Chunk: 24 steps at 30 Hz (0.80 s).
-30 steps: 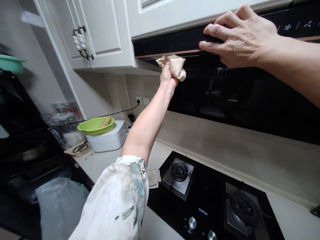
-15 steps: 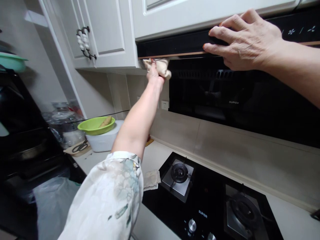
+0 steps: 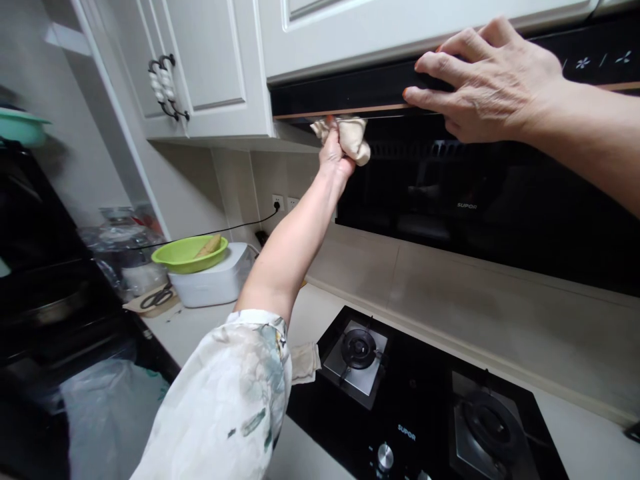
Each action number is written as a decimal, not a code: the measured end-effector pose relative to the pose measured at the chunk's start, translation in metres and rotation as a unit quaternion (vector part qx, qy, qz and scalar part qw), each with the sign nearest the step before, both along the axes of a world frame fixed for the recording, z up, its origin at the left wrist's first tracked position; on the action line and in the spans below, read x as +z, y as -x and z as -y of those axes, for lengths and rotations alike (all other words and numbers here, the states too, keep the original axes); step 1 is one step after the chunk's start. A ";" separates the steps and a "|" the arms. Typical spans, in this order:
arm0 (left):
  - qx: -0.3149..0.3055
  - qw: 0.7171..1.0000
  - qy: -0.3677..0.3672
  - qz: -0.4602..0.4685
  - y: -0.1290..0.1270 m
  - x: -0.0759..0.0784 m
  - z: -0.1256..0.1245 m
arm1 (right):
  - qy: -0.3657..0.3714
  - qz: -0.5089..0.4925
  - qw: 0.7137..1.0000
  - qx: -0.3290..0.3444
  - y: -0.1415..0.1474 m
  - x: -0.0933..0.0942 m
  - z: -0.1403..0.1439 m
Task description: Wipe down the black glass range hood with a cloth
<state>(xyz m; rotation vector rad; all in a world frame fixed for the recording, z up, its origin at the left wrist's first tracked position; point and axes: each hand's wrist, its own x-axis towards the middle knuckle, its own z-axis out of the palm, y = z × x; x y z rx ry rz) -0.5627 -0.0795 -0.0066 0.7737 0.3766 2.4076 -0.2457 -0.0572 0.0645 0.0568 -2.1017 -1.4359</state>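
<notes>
My left hand (image 3: 333, 152) is raised and closed around a bunched beige cloth (image 3: 353, 135), pressed against the underside of the copper-trimmed lip of a black range hood (image 3: 480, 200). My right hand (image 3: 493, 83) lies flat with fingers spread on the hood's upper front panel, just under the white cabinet (image 3: 360, 30). My left arm wears a floral white sleeve (image 3: 225, 400).
Below is a black gas hob (image 3: 425, 400) with two burners and knobs, and a second cloth (image 3: 305, 361) beside it. A green bowl (image 3: 189, 253) rests on a white appliance (image 3: 215, 280) on the counter, with scissors (image 3: 156, 298) nearby. A black rack stands at the left.
My left hand slid the cloth left along the hood's lip, then back right to about where it was a second ago. My right hand stayed on the hood.
</notes>
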 end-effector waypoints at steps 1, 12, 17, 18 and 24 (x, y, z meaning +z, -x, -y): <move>0.006 1.000 -0.021 0.017 -0.008 -0.001 -0.001 | -0.005 -0.002 1.000 0.008 0.000 0.000 -0.001; 0.023 0.994 -0.059 0.091 -0.047 0.004 0.005 | -0.039 -0.020 0.999 0.022 -0.001 -0.001 -0.012; 0.019 0.994 -0.065 0.092 -0.063 0.003 0.001 | -0.048 -0.028 0.998 0.037 0.000 0.000 -0.020; 0.018 0.993 -0.070 0.091 -0.064 0.002 0.001 | -0.050 -0.031 0.998 0.037 0.000 0.001 -0.021; 0.026 0.993 -0.065 0.096 -0.057 -0.002 -0.002 | -0.040 -0.028 0.998 0.041 0.000 0.001 -0.017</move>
